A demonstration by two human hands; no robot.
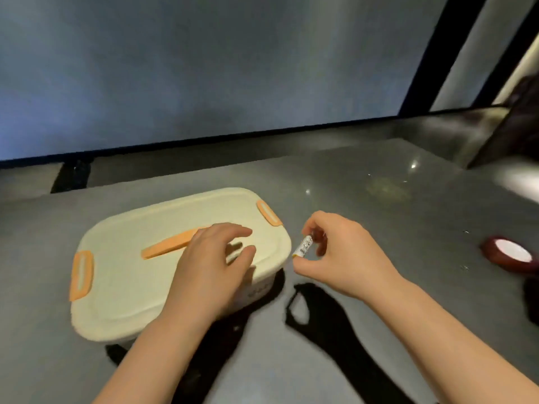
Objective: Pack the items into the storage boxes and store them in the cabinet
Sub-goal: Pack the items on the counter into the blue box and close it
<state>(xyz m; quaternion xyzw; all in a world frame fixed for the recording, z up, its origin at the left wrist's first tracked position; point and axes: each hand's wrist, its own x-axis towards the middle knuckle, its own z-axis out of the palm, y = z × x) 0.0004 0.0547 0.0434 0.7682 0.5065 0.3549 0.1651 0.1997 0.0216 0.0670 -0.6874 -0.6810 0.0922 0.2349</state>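
Head view, looking down on a dark grey glossy surface [335, 182]. A cream storage box [122, 275] with its lid on stands at left of centre; an orange handle strip [169, 243] lies diagonally across the lid, and orange clasps sit at the left end [81, 275] and at the far right corner [269, 213].

The left hand [210, 266] is over the right half of the lid, palm down, with fingers spread and slightly curled; it grasps nothing, and whether the fingertips touch the lid cannot be told. It covers the right end of the handle strip.

The right hand [341, 252] is just beside the box's right edge, raised above the surface, as its shadow below shows. It pinches a small white cylindrical item [304, 246] with printed marks and a yellow band at its lower end, held between thumb and fingers; the item is tilted, its lower end close to the box's near right corner. The print is too small to read.

Well to the right, a dark red roll [509, 255] with a pale centre lies flat on the surface. Objects at the far right edge are blurred and cannot be identified.
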